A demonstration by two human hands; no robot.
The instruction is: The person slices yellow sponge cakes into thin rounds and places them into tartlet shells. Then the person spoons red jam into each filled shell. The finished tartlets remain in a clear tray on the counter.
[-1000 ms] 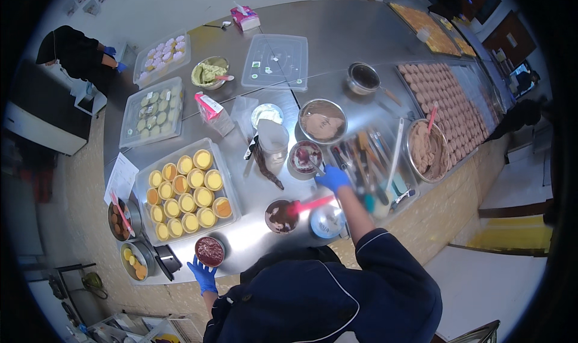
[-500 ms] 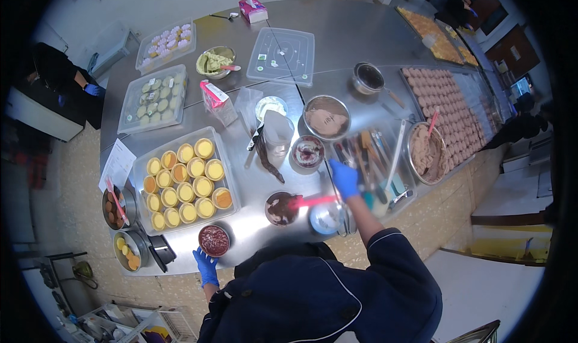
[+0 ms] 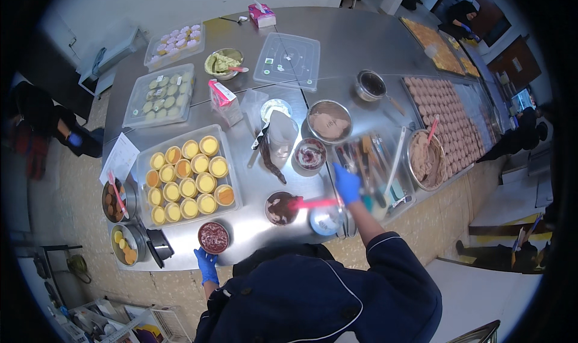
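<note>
Left hand [image 3: 207,266], view's 7 o'clock: fingers against maroon-mix bowl [image 3: 214,237] at its 12 o'clock; firm grip, can't tell. Right hand [image 3: 347,184], 4 o'clock, beside utensils [image 3: 365,153] at its 1 o'clock; open or closed, can't tell.

The tabletop [image 3: 253,183] is glossy metal, the lid [image 3: 296,71] smooth plastic

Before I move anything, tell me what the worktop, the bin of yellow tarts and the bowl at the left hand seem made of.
Worktop: likely stainless steel, satin, judging by blurred bright reflections.
Tart bin: probably smooth plastic; its walls look translucent.
Bowl at the left hand: perhaps smooth metal, from its thin greyish rim; dark red contents hide the inside.
</note>
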